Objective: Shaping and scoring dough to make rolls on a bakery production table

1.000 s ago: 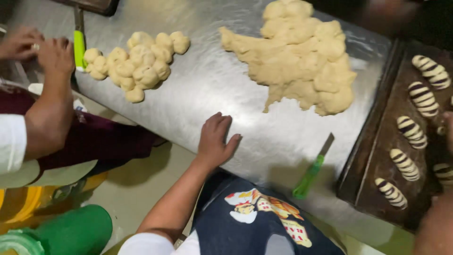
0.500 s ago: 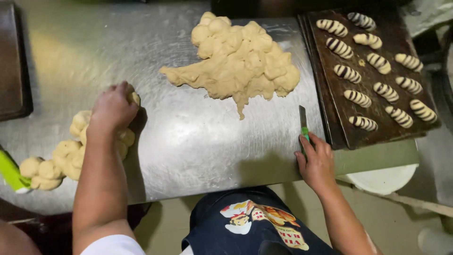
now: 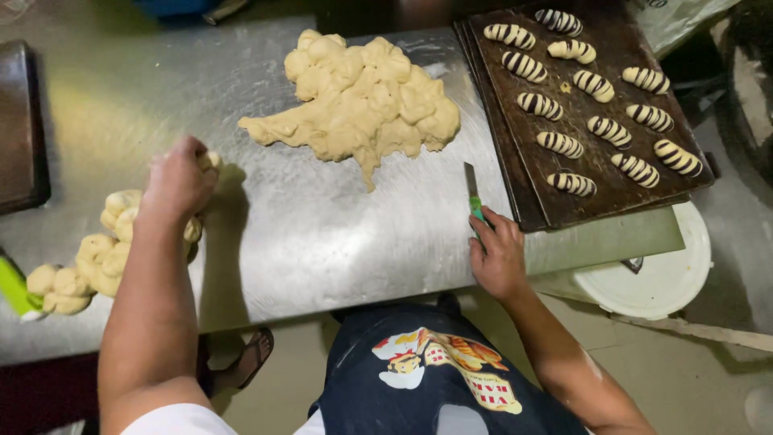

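While both arms reach over the bench, findings are as follows.

Left hand: the left hand [image 3: 179,176] is curled down over a small dough piece [image 3: 211,160], fingers closed around it at the top of the heap of cut pieces.
Right hand: the right hand [image 3: 498,254] is at the near edge of the table, fingers wrapped on the green handle of a dough knife [image 3: 473,196]; the blade lies flat on the steel, pointing away from the body.
Cut pieces: a heap of dough pieces [image 3: 97,262] sits on the left part of the table, running from under the left hand toward the near left edge.
Bulk dough: a large pale dough mass [image 3: 362,101] lies mid-table, well apart from both hands, its thin tail pointing toward the knife blade.
Work surface: a stainless steel table [image 3: 322,234], smeared and dull.
Baking tray: a dark baking tray [image 3: 636,192] sits at the right end, just beside the knife, carrying striped rolls [image 3: 561,144] in rows.
Other items: a green tool [image 3: 16,288] lies at the far left edge beside the cut pieces; a white bucket [image 3: 660,278] stands below the table corner; a dark printed apron [image 3: 435,374] covers the person's front.
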